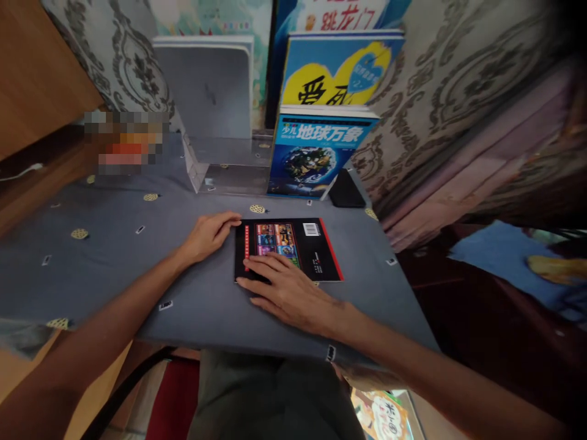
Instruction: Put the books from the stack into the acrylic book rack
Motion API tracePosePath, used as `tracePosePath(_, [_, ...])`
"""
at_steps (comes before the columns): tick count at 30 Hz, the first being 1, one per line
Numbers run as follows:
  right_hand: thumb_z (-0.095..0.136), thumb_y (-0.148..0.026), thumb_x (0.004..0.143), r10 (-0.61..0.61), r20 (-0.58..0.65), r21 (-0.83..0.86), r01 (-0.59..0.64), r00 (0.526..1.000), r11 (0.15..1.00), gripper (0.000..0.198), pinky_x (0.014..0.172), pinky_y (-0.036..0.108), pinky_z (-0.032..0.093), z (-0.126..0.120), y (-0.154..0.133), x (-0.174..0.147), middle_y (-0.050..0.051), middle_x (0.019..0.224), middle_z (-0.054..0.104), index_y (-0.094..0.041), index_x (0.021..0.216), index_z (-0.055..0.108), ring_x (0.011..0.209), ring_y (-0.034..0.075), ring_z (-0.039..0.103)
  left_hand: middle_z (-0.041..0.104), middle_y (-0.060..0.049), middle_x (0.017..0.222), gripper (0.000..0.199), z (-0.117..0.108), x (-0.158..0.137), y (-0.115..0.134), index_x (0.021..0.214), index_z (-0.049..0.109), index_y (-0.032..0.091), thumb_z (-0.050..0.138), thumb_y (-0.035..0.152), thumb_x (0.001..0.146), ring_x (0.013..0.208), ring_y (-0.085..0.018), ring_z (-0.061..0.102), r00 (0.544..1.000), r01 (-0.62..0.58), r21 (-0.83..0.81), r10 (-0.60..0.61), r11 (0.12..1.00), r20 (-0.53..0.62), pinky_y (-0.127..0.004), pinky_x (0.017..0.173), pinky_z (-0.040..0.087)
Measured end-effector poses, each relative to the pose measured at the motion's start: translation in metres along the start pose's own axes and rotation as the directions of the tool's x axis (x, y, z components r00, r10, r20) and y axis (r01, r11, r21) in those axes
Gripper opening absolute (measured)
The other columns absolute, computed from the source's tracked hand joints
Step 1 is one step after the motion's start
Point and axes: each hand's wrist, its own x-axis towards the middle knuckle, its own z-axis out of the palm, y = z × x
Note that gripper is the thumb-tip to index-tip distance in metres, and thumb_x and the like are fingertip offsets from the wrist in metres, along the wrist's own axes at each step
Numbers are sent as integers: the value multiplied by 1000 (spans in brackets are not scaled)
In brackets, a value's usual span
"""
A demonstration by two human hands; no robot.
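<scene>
A black book [316, 260] with a red edge lies flat on the cloth-covered table, showing a barcode and a grid of small colour pictures. Across its lower left part rests my right hand [288, 290], palm down with the fingers stretched and slightly spread. My left hand [212, 235] touches the book's far left corner with its fingertips, the rest of it lying on the cloth; its fingers are extended. Neither hand grips the book.
Behind the book stands a clear acrylic rack [197, 165] with several upright books, including a blue book with a globe [316, 156] and a yellow-and-blue book [339, 70]. A dark wedge-shaped object [347, 190] sits beside it. Patterned curtains [440, 73] hang behind.
</scene>
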Motion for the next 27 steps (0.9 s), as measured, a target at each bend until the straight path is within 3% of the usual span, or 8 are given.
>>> tracePosePath(4, [45, -33, 104, 80, 16, 18, -81, 997, 997, 34, 114, 48, 38, -15, 40, -18, 7, 140, 63, -25, 133, 62, 134, 21, 52, 74, -8, 116, 33, -2, -3, 6, 111, 68, 19, 42, 34, 98, 106, -21, 70, 998, -56, 103, 53, 993, 27, -37, 97, 54])
tracePosePath(8, [43, -30, 104, 301, -89, -36, -306, 949, 951, 37, 111, 51, 40, -27, 100, -47, 12, 145, 58, -19, 133, 63, 135, 27, 52, 73, -6, 118, 33, -6, -1, 13, 109, 69, 22, 42, 36, 98, 106, -23, 69, 998, -58, 194, 50, 979, 47, -39, 95, 54])
tracePosePath(11, [39, -27, 104, 349, -171, 11, -352, 921, 936, 39, 111, 49, 41, -27, 127, -61, 12, 145, 58, -19, 134, 62, 134, 25, 53, 74, -6, 113, 32, -4, 6, 31, 109, 69, 22, 41, 35, 99, 101, -24, 70, 997, -50, 319, 29, 946, 70, -40, 92, 54])
tracePosePath(15, [36, -24, 103, 346, -213, 43, -345, 914, 938, 40, 112, 47, 40, -23, 132, -66, 11, 142, 61, -17, 133, 62, 134, 23, 53, 71, -9, 117, 33, 18, 16, 75, 119, 64, 19, 40, 33, 102, 106, -26, 66, 977, -188, 407, 128, 894, 172, -44, 94, 51])
tracePosePath(19, [34, -20, 103, 348, -215, 97, -335, 913, 937, 42, 114, 47, 38, -22, 133, -67, 10, 144, 59, -18, 136, 60, 137, 22, 50, 65, -13, 124, 34, 59, 29, 113, 127, 59, 14, 40, 28, 103, 119, -28, 57, 904, -395, 328, 299, 858, 306, -48, 104, 46])
tracePosePath(23, [33, -18, 101, 349, -228, 154, -321, 909, 935, 43, 114, 47, 38, -20, 140, -70, 10, 144, 59, -18, 136, 60, 136, 22, 51, 59, -17, 128, 38, 85, 36, 133, 132, 57, 11, 43, 30, 102, 121, -30, 53, 864, -458, 285, 346, 842, 366, -52, 104, 46])
tracePosePath(27, [37, -20, 101, 325, -240, 172, -289, 915, 942, 41, 114, 48, 38, -19, 142, -70, 9, 143, 60, -21, 133, 62, 135, 22, 52, 57, -16, 132, 36, 86, 28, 144, 132, 57, 15, 45, 32, 101, 125, -30, 52, 831, -496, 229, 381, 838, 405, -51, 105, 45])
